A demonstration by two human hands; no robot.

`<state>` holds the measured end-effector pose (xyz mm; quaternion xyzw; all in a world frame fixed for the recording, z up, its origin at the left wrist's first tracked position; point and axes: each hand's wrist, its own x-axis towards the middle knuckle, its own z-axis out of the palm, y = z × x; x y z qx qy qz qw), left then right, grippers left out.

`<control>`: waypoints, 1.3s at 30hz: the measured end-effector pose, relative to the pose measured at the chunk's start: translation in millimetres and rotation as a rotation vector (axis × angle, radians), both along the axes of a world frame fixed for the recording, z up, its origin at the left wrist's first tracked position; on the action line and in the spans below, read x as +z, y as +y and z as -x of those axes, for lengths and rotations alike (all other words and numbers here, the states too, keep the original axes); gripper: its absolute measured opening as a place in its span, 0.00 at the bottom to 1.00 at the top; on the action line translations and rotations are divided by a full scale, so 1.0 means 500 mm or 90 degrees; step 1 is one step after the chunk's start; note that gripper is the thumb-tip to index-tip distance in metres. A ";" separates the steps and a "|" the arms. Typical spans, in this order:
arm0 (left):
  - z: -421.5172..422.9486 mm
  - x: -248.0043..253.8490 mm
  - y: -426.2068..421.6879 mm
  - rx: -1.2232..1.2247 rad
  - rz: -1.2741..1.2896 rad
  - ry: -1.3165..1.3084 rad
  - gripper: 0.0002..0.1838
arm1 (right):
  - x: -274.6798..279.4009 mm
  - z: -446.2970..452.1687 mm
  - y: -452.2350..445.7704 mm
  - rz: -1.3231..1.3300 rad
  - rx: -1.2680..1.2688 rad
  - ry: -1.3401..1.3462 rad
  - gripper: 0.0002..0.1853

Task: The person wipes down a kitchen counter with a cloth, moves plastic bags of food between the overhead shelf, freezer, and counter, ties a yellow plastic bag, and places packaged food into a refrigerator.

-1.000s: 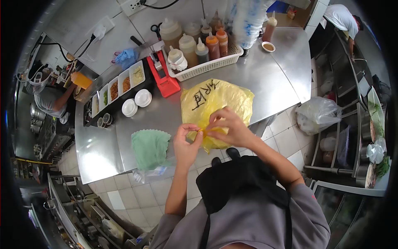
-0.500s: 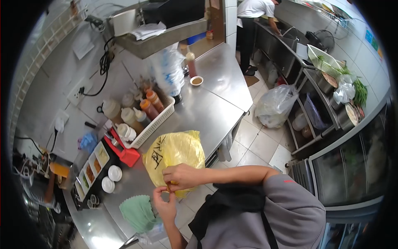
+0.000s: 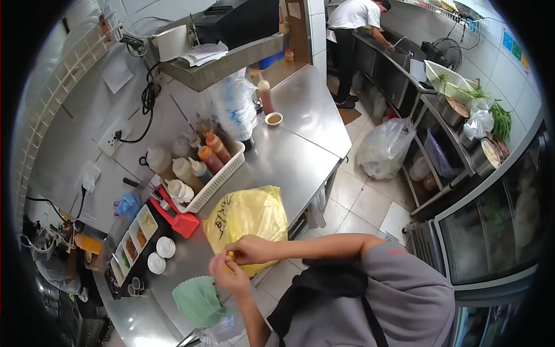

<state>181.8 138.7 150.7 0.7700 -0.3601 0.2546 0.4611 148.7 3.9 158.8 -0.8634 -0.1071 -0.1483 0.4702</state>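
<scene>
A yellow plastic bag with black handwriting lies plump on the steel worktop, close to its front edge. My right hand is closed on a small gathered yellow end of the bag. Right against it, my left hand is closed on the same end, its fingertips touching those of the right. The fingers partly hide the gathered end, so I cannot tell whether it is knotted. A green cloth lies just left of my left hand.
Behind the bag stands a white basket of sauce bottles, beside a red holder. Left are a condiment tray and stacked white lids. A small sauce bowl sits farther back. A co-worker stands at the far sink.
My hands have come closer together at the bag's gathered end, the left fingers rising. The view has shifted slightly. At the lower left edge, another person has come into sight.
</scene>
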 end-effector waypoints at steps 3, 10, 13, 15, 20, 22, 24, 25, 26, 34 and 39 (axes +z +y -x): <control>-0.001 -0.023 -0.011 -0.028 0.058 0.030 0.11 | -0.005 0.001 -0.016 -0.041 -0.070 0.004 0.08; -0.015 -0.047 -0.017 -0.071 0.029 0.237 0.11 | -0.017 -0.021 -0.032 -0.085 -0.183 0.015 0.11; -0.023 -0.032 -0.016 -0.088 0.060 0.298 0.12 | -0.009 -0.020 -0.032 -0.002 -0.156 -0.025 0.12; -0.028 -0.024 -0.018 -0.030 0.049 0.238 0.11 | -0.008 -0.024 -0.040 0.060 -0.136 -0.090 0.12; -0.035 -0.009 -0.023 0.117 -0.049 0.051 0.08 | 0.005 -0.023 -0.030 0.170 -0.109 -0.182 0.10; -0.039 -0.021 -0.024 0.101 -0.023 0.135 0.07 | -0.011 -0.017 -0.016 0.010 -0.172 -0.136 0.07; -0.046 -0.034 -0.028 0.110 -0.010 0.184 0.06 | -0.038 -0.014 0.000 -0.215 -0.260 -0.046 0.06; -0.045 -0.042 -0.035 0.125 -0.010 0.192 0.06 | -0.057 -0.013 0.009 -0.357 -0.317 0.024 0.06; -0.044 -0.053 -0.043 0.141 -0.009 0.204 0.05 | -0.071 -0.011 0.013 -0.496 -0.371 0.100 0.06; -0.031 -0.062 -0.049 -0.076 0.228 0.608 0.03 | -0.047 0.020 0.009 -0.609 -0.316 -0.001 0.07; -0.034 -0.046 -0.045 -0.122 0.156 0.459 0.06 | -0.031 0.016 -0.008 -0.413 -0.297 0.020 0.06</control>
